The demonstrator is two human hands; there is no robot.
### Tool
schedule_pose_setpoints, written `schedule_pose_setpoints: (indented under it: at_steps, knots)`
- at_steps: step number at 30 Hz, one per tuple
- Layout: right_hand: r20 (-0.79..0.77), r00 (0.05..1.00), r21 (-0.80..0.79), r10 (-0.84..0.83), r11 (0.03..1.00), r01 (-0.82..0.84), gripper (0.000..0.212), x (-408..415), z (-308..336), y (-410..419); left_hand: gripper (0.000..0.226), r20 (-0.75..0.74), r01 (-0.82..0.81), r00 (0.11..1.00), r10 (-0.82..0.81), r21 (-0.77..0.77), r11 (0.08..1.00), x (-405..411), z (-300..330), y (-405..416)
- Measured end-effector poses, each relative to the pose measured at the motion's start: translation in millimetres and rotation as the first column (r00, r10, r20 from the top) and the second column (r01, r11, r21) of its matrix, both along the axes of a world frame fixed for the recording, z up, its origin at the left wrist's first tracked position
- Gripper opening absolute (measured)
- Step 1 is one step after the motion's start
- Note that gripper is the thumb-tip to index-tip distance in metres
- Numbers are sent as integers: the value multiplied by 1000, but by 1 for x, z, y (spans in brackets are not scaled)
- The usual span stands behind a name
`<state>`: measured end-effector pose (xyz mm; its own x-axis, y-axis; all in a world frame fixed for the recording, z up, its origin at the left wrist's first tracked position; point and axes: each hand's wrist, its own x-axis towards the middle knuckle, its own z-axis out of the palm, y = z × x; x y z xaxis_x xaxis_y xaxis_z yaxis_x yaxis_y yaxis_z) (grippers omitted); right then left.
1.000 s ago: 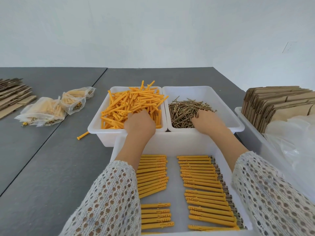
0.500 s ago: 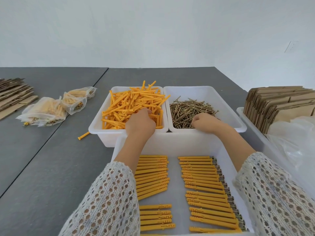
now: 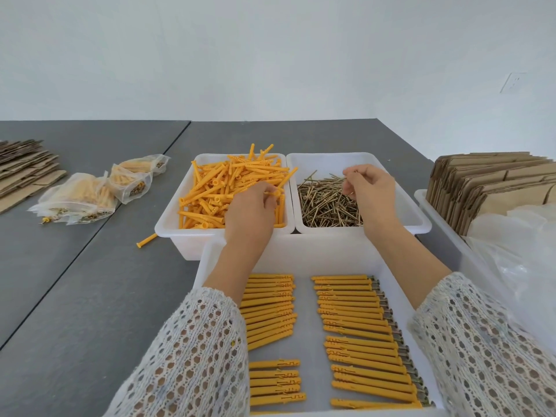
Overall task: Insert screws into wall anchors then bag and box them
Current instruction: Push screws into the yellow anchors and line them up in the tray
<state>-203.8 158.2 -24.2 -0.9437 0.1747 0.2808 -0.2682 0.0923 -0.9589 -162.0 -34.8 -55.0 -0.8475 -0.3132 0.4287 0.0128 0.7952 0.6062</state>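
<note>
Hands over the two rear tubs on the grey bench [image 3: 90, 296]. Left hand [image 3: 251, 212] pinches one orange wall anchor [image 3: 273, 194] above the anchor tub [image 3: 168, 230]; right hand [image 3: 371, 191] pinches a brass screw [image 3: 350, 173] above the screw tub [image 3: 418, 218]. Assembled anchors [image 3: 355, 326] lie in rows in the near tray [image 3: 301, 254]. Filled bags [image 3: 81, 195] sit far left, flat cartons [image 3: 487, 188] right.

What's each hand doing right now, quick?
Left hand: pinching one orange wall anchor over the anchor bin.
Right hand: pinching a screw above the screw bin.
</note>
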Motion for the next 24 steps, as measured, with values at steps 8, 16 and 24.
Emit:
schedule_pose_setpoints:
  at_steps: [8,16,24]
  knots:
    - [-247,969,-85,-24,996,3,18,19,13,-22,32,-117,116,978,-174,-388,914,7,4,4]
    - [-323,946,86,25,996,3,17,25,12,-26,32,-99,186,964,-245,-403,896,4,4,4]
    - [-363,930,153,61,988,-5,17,26,9,-29,34,-83,191,965,-249,-429,883,3,4,4]
